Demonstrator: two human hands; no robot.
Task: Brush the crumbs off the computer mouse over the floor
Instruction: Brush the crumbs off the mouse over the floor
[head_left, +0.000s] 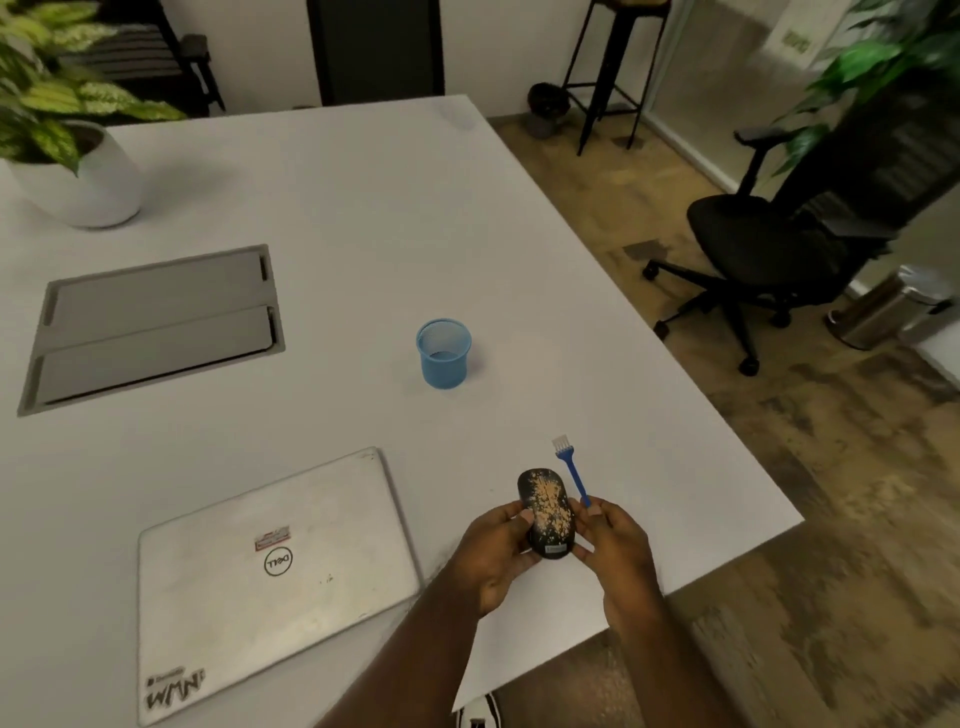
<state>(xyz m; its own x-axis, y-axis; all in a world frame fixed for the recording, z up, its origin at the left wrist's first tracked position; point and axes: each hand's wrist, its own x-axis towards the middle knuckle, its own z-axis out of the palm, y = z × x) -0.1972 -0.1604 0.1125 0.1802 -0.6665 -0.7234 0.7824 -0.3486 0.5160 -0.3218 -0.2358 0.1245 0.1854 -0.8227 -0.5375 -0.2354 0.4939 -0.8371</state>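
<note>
hands around crumbed mouse, brush

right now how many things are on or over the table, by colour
blue: 2, cup and brush
black: 1, mouse, crumbs on it
silver: 1, laptop
white: 1, plant pot
total: 5
The left hand holds the mouse, the right hand the brush.

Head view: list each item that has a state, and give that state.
Mouse: crumb-covered, held over the table.
Brush: upright, bristles up, off the mouse.
Left hand: gripping the mouse.
Right hand: holding the brush handle.
Laptop: closed.
Blue cup: upright.
Table hatch: shut.
</note>
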